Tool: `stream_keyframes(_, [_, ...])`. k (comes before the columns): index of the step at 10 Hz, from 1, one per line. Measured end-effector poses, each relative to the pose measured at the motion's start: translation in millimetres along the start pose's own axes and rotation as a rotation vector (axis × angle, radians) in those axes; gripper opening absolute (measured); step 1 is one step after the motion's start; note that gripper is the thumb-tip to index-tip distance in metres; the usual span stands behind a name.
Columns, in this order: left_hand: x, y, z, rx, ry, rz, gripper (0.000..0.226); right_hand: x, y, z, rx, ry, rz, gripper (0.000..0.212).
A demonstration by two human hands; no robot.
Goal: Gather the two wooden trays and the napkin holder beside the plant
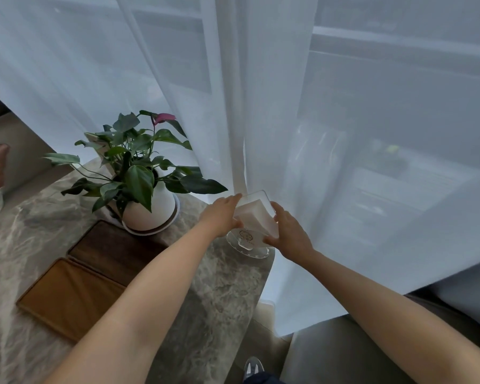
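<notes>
A clear napkin holder [254,220] with white napkins stands on its round glass base at the table's right edge, just right of the plant [139,173] in its white pot. My left hand [222,216] presses against its left side and my right hand [287,234] grips its right side. A dark wooden tray [114,249] lies in front of the pot. A lighter wooden tray [67,295] lies beside it, nearer to me. My left forearm crosses over the corners of both trays.
The marble table [219,295] ends just right of the holder. A white sheer curtain [316,134] hangs behind and touches the holder. A grey seat [330,356] is at lower right, and my shoe [252,368] shows below.
</notes>
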State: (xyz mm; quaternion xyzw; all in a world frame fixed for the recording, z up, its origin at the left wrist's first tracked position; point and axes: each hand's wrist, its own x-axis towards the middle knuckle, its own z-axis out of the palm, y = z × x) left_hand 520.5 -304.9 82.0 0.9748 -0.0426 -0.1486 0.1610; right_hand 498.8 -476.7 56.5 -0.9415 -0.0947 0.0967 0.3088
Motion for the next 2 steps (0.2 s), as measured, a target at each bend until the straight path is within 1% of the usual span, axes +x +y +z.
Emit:
stream_keyframes(1, [-4.9,-3.5,2.2,0.120,0.026,0.017,0.077,-0.7,-0.4,1.2,0.000,-0.004,-0.004,0.090])
stream_keyframes(2, [-15.1,-7.4,0.4,0.175,0.061,0.052,0.074,-7.8,-3.3,-0.4,-0.016,0.008,0.008,0.092])
